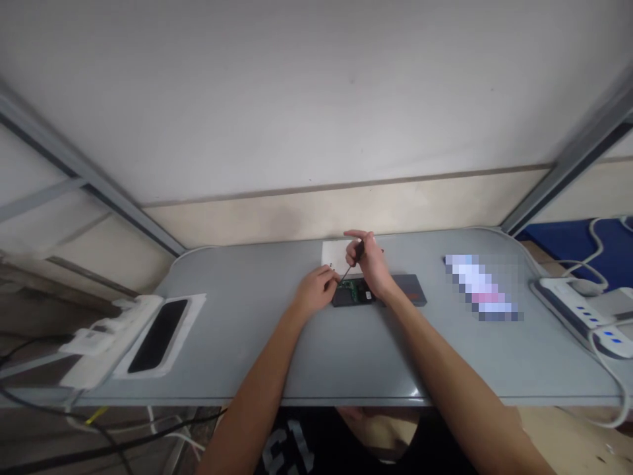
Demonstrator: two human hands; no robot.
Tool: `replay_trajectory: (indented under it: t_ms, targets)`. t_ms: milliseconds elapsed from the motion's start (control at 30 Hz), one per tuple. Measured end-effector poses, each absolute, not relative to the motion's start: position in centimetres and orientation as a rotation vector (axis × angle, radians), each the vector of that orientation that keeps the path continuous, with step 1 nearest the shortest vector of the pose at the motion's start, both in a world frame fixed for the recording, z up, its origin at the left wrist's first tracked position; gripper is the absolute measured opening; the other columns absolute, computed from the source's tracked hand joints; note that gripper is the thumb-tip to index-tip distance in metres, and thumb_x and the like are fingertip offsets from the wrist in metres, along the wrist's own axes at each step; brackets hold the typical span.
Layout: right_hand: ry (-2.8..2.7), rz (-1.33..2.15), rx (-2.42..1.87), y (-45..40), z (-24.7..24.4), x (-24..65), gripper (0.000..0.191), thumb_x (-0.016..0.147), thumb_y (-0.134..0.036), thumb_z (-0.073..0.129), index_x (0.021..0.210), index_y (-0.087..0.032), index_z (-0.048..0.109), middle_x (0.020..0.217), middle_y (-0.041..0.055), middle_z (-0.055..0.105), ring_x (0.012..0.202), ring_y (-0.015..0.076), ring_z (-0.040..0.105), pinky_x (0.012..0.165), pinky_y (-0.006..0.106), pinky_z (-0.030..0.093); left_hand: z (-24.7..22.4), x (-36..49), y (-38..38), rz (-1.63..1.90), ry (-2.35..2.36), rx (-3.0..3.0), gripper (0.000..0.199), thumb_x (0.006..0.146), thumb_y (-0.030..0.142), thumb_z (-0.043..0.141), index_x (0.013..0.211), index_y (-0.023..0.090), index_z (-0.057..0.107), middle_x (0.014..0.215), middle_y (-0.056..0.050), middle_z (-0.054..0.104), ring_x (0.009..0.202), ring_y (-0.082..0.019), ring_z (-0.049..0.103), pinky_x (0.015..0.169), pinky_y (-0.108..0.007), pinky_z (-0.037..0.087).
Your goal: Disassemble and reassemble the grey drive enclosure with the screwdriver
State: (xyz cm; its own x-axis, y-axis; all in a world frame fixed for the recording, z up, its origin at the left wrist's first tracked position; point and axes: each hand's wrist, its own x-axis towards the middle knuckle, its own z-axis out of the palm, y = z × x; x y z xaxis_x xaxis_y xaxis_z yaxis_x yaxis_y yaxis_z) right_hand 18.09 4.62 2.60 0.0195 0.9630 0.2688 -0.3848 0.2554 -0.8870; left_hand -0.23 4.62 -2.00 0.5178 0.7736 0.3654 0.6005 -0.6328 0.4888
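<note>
A dark opened device with a green circuit board (pixel 353 292) lies at the middle of the grey table. My right hand (pixel 368 257) is closed around the dark handle of a screwdriver (pixel 359 251), whose thin shaft slants down to the board's upper left part. At the device's left end rests my left hand (pixel 317 288), its fingers bent together near the screwdriver tip; whatever they pinch is too small to make out. A dark grey flat case (pixel 410 290) is right of the board, partly behind my right wrist. White paper (pixel 332 254) lies behind the device.
On the table's (pixel 237 330) left are a black phone (pixel 159 335) on a white sheet and a white power strip (pixel 111 343) with plugs. A blurred-out lit object (pixel 479 288) lies at right, beside another power strip (pixel 583 313) with cables. A wall stands behind.
</note>
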Motion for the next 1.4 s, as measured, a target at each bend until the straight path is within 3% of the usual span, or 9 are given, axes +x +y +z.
replay_trajectory:
  t_ms: [200,367,500,600,700,767,967,1200,1400]
  targets:
    - [-1.327,0.989,-0.873,4.5,2.5,19.2,0.04,0.085,-0.058,0.072,0.08,-0.023,0.056,0.07,-0.0011,0.064,0.066,0.0148,0.059,0.067,0.03,0.048,-1.8,-0.1,4.6,0.733,1.191,2.503,0.027,0.093,0.008,0.049,0.096,0.021,0.073,0.098,-0.004,0.07,0.091,-0.019,0.067,0.087,-0.031,0.053]
    - [-1.219,0.778,-0.875,3.6,4.5,20.1,0.037,0.095,-0.056,0.062,0.081,-0.025,0.046,0.063,-0.0037,0.061,0.057,0.0136,0.054,0.06,0.029,0.044,-1.3,0.1,3.9,0.736,1.196,2.442,0.029,0.096,0.009,0.046,0.098,0.02,0.072,0.1,-0.006,0.07,0.096,-0.02,0.067,0.091,-0.034,0.054]
    - [-1.27,0.499,-0.937,2.1,8.1,23.3,0.032,0.094,-0.05,0.066,0.08,-0.025,0.052,0.062,-0.0033,0.054,0.057,0.0151,0.051,0.06,0.031,0.042,-0.8,-0.8,3.4,0.709,1.124,2.279,0.035,0.097,0.029,0.062,0.131,0.023,0.063,0.118,-0.008,0.068,0.098,-0.02,0.067,0.093,-0.036,0.056]
    - [-1.842,0.412,-1.138,0.8,8.9,26.5,0.023,0.086,-0.047,0.076,0.09,-0.026,0.069,0.093,0.0052,0.069,0.077,0.021,0.062,0.071,0.035,0.046,-0.5,-1.6,3.4,0.586,1.032,2.252,0.078,0.074,0.03,0.087,0.145,0.026,0.053,0.138,-0.012,0.061,0.11,-0.025,0.066,0.098,-0.04,0.056]
    - [-2.302,0.422,-1.469,-0.5,7.3,29.0,0.05,0.077,-0.048,0.082,0.123,-0.032,0.069,0.134,0.0091,0.062,0.072,0.0199,0.065,0.068,0.035,0.047,-0.5,-1.7,3.5,0.586,1.031,2.241,0.079,0.07,0.019,0.087,0.142,0.028,0.056,0.138,-0.011,0.061,0.113,-0.027,0.066,0.096,-0.04,0.056]
    - [-2.47,0.484,-1.607,-1.1,5.8,30.2,0.061,0.077,-0.042,0.081,0.135,-0.032,0.064,0.143,0.0106,0.056,0.069,0.0193,0.067,0.066,0.035,0.047,-0.3,-1.6,3.4,0.599,1.043,2.225,0.073,0.07,0.016,0.085,0.138,0.027,0.059,0.133,-0.01,0.065,0.111,-0.026,0.067,0.094,-0.039,0.057]
    - [-2.526,0.571,-1.657,-1.2,5.5,31.8,0.053,0.085,-0.045,0.07,0.136,-0.029,0.066,0.13,0.011,0.068,0.094,0.0292,0.072,0.08,0.039,0.052,0.1,-1.1,2.8,0.521,0.989,2.234,0.077,0.071,0.022,0.088,0.141,0.031,0.058,0.133,-0.009,0.066,0.11,-0.027,0.066,0.095,-0.04,0.055]
    - [-2.534,0.696,-1.497,-1.0,6.7,30.0,0.047,0.085,-0.054,0.07,0.127,-0.033,0.072,0.123,0.0071,0.073,0.097,0.0292,0.072,0.081,0.038,0.052,-0.6,-0.2,2.7,0.512,1.042,2.245,0.078,0.068,0.035,0.092,0.14,0.032,0.061,0.127,-0.009,0.067,0.11,-0.029,0.065,0.093,-0.041,0.055]
    - [-2.626,0.322,-1.448,-1.3,3.0,27.3,0.05,0.084,-0.046,0.075,0.13,-0.027,0.068,0.126,0.0111,0.067,0.074,0.0226,0.071,0.066,0.034,0.047,-0.8,1.0,2.3,0.504,1.113,2.139,0.091,0.062,0.042,0.095,0.145,0.032,0.058,0.133,-0.01,0.064,0.121,-0.033,0.06,0.103,-0.046,0.051]
